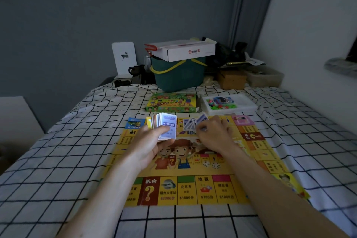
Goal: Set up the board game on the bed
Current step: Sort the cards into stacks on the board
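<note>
The room is dim and bluish; soft daylight falls from the right, brightening the white wall [309, 25]; the grey wall [96, 6] sinks into shadow; edges bow with wide-angle distortion; fine print on the board [185, 189] blurs.

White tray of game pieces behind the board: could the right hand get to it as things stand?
Probably yes, once freed. The white tray lies just beyond the game board, up and right of the right hand, with nothing between them. But that hand is pinching purple cards.
</note>
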